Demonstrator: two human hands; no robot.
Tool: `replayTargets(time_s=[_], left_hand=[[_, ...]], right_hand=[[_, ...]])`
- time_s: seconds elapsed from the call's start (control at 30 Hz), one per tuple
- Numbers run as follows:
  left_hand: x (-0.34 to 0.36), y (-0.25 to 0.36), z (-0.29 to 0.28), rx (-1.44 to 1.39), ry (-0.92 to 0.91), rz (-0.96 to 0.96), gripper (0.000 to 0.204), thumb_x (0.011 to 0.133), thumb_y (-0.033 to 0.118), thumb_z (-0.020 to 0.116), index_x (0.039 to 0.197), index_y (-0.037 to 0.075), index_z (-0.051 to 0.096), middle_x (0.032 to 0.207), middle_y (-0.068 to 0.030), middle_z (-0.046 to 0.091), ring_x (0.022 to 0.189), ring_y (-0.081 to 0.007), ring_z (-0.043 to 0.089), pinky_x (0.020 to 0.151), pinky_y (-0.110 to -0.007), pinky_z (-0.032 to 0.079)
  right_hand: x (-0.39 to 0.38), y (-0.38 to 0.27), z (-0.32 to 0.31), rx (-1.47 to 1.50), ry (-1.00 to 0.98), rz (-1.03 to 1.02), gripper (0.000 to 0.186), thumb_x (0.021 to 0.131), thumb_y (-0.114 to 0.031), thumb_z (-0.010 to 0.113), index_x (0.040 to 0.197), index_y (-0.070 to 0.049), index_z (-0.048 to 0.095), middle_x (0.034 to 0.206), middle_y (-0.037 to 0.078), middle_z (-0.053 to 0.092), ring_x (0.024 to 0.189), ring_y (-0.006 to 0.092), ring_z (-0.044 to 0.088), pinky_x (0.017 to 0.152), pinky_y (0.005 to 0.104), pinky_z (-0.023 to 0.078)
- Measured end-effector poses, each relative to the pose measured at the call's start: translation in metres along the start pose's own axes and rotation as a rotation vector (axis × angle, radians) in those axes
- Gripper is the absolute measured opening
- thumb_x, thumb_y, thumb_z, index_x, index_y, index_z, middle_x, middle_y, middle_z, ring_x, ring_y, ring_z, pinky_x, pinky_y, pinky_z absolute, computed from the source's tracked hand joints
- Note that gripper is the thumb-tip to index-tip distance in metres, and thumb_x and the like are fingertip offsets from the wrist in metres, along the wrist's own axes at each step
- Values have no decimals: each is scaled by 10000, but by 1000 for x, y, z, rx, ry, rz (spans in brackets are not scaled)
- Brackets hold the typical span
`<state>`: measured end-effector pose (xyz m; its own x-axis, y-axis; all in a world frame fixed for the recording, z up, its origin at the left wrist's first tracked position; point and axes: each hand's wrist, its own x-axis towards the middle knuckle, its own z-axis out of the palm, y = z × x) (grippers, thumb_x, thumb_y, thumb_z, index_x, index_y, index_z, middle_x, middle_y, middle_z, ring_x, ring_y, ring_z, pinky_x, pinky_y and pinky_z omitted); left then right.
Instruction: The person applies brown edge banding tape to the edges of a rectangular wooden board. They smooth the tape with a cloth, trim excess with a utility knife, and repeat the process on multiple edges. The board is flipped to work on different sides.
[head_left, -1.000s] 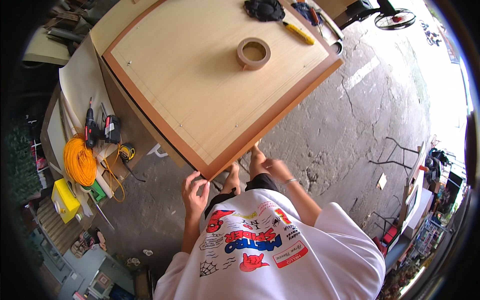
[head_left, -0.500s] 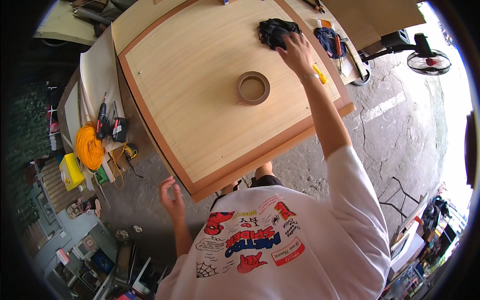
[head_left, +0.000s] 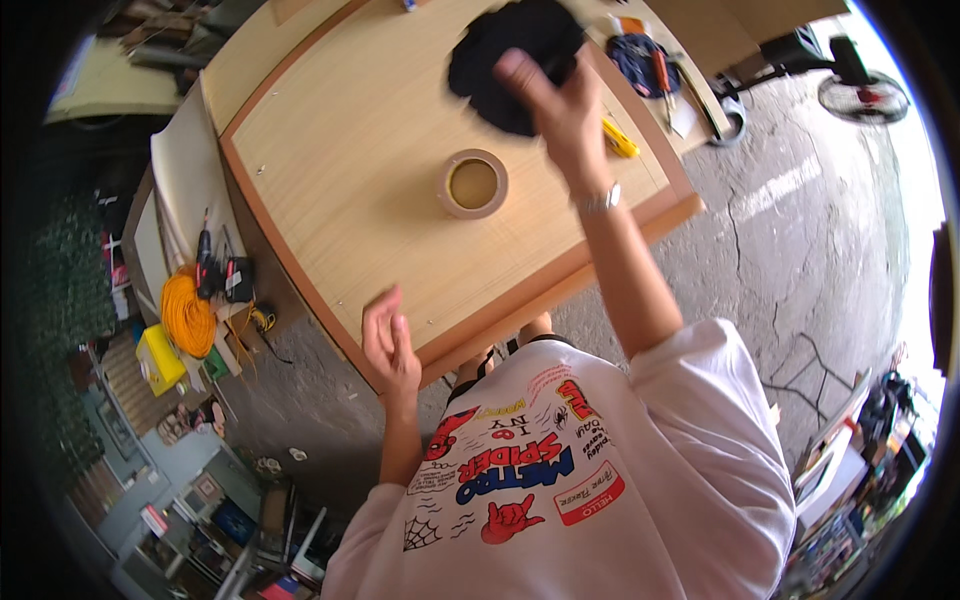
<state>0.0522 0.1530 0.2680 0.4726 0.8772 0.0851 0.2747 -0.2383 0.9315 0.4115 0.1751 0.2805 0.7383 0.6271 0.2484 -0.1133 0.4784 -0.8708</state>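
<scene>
A bunched black cloth (head_left: 480,65) is lifted over the far right part of a light wooden panel with a brown border (head_left: 340,190). My right hand (head_left: 568,110) grips this cloth, its thumb on top; motion blurs the fingers and the cloth. A wide roll of brown tape (head_left: 474,212) lies flat on the panel, nearer to me. Close to my right wrist rests a yellow utility knife (head_left: 621,140). My left hand (head_left: 390,342) hovers by the panel's near left corner, empty, fingers loosely bent and apart.
Beyond the panel's right edge lies a dark blue cloth (head_left: 632,62) with an orange-handled tool (head_left: 661,72). To the left are a power drill (head_left: 206,262), a coil of orange cord (head_left: 187,320) and a yellow box (head_left: 160,358). A fan (head_left: 865,98) stands at far right.
My right hand has closed on the black cloth and raised it off the panel, moving left. My left hand has come up and right, over the panel's near corner.
</scene>
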Motion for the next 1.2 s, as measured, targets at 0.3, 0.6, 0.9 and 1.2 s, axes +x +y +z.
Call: replayTargets(time_s=[0.3,0.6,0.9,1.2], left_hand=[[-20,23,54,-690,-834,-999,815,1055,714,237,1327,46,614,1155,-86,689,1013,-161,693,880,-330,585],[38,-107,-91,279,-488,-81,333,1067,333,597,1143,20,677,1160,-119,713,1097,-249,671,943,-402,538],[68,-199,-134,733,-169,406,449,1062,244,555,1462,54,479,1571,-229,421,1447,-429,411,1157,-539,363],[68,-197,-126,763,-140,370,462,1070,299,534,1460,54,490,1560,-221,451,1448,-428,420,1132,-542,380]], right_hand=[[-271,-75,24,200,-19,731,425,931,-142,777,1275,5,575,1399,159,631,1235,244,620,1081,388,479],[-357,19,-131,-251,966,241,307,1064,-105,593,1358,-20,594,1145,48,668,917,158,650,792,322,540],[-281,92,-154,-1128,814,-28,539,902,3,651,1431,-91,623,1291,228,626,1157,414,623,1027,450,481],[-213,64,-227,-1302,794,-55,574,873,18,605,1430,-117,634,1232,250,641,1102,436,659,971,459,519]])
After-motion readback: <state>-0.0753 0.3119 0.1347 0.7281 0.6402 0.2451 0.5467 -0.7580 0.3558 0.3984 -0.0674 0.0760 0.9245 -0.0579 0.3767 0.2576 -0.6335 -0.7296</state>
